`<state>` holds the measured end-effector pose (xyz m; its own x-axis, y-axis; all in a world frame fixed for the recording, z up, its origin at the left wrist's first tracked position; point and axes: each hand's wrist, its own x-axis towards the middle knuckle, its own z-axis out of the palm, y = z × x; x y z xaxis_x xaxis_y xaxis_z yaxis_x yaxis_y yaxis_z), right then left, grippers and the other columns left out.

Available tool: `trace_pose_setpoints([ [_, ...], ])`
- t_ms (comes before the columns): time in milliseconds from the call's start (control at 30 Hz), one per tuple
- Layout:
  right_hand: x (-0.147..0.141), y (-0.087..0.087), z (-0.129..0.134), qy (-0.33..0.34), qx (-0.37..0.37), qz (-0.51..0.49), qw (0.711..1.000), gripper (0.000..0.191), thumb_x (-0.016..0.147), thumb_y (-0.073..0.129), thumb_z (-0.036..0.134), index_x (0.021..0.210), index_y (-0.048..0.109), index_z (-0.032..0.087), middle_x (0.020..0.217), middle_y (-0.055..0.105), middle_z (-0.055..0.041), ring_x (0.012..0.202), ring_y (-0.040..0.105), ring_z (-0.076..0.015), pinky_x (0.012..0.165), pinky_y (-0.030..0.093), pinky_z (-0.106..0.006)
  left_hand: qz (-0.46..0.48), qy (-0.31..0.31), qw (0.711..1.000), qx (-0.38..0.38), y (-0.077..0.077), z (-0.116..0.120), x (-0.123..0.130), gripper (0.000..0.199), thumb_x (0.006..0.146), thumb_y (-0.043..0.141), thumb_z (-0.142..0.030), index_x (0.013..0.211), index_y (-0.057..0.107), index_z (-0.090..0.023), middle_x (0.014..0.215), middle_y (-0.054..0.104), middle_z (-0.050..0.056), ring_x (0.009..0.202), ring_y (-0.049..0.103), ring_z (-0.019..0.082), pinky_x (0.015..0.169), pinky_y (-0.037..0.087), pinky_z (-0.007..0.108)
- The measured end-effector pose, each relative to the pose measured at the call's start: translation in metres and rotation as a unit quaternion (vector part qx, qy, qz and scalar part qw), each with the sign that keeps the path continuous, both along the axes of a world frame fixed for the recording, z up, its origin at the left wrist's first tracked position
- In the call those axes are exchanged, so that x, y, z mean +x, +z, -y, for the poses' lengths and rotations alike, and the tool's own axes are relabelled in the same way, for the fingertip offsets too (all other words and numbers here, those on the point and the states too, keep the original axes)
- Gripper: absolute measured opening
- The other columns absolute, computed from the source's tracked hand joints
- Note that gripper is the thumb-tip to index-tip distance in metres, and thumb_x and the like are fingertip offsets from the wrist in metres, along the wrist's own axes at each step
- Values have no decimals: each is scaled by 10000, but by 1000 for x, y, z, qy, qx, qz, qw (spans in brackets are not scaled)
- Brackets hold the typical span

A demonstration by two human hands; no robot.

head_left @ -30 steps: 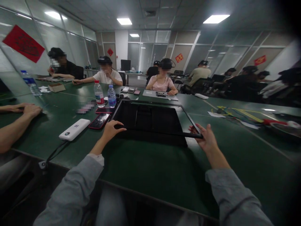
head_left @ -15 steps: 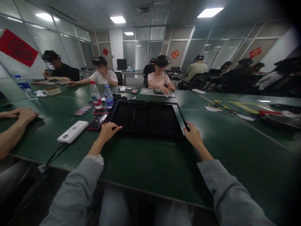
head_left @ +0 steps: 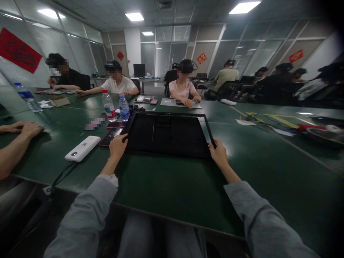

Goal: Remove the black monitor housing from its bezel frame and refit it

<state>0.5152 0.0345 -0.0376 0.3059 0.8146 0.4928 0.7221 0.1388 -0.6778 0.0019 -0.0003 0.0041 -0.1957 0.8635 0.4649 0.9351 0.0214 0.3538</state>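
Note:
A black rectangular frame (head_left: 172, 115), like a monitor bezel, lies in front of me with a small mark on its far edge. Inside it is a black panel (head_left: 142, 134) with a recessed block and two thin upright lines in its middle. A pale strip (head_left: 206, 133) shows between panel and frame on the right. My left hand (head_left: 117, 147) is closed around the frame's left side near the front corner; its fingertips are partly hidden. On the opposite side, my right hand (head_left: 218, 153) grips the frame's right bar between thumb and fingers.
Left of the frame lie two phones (head_left: 109, 137), a white power bank (head_left: 82, 148) with a cable, and two bottles (head_left: 109, 107). Another person's hands (head_left: 25, 129) rest at far left. Coloured cables (head_left: 271, 120) and a metal bowl (head_left: 325, 136) are at right.
My left hand has moved from the front left corner outward and slightly away from me, and its fingers have closed on the frame's left side. My right hand keeps its grip.

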Motion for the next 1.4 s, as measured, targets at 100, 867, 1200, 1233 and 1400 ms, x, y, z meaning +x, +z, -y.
trace_pose_setpoints([
  [100,-8,10,9,-17,31,37,999,480,941,427,387,1331,573,149,1187,687,-167,1054,649,-298,940,484,-460,8,-24,999,43,5,6,4,374,916,521,-173,1233,704,-252,1262,673,60,1158,625,240,1010,485,367],
  [867,-29,15,20,-33,-44,83,995,490,939,418,353,1351,591,151,1076,715,-161,963,670,-318,894,498,-458,35,35,998,-24,10,14,-12,324,823,582,-187,1105,728,-253,1123,670,79,1021,650,265,919,520,399],
  [1200,-22,6,10,-9,-30,48,998,452,885,471,331,1259,628,131,1182,690,-171,1079,649,-298,974,495,-466,37,41,998,-34,0,3,-17,428,902,555,-240,1315,613,-145,1238,690,151,1125,654,276,987,497,401],
  [1233,-22,6,10,-7,-31,47,998,459,883,472,335,1263,625,127,1183,690,-174,1083,649,-300,978,493,-469,31,42,998,-42,-2,2,-18,430,912,552,-258,1319,615,-135,1249,688,161,1131,655,282,994,494,406],
  [1400,-22,7,9,16,-32,47,998,517,868,487,348,1300,598,88,1236,668,-200,1119,641,-319,1005,480,-485,13,50,996,-72,-7,0,-22,450,954,514,-324,1328,615,-95,1262,685,195,1161,647,326,991,495,444],
])
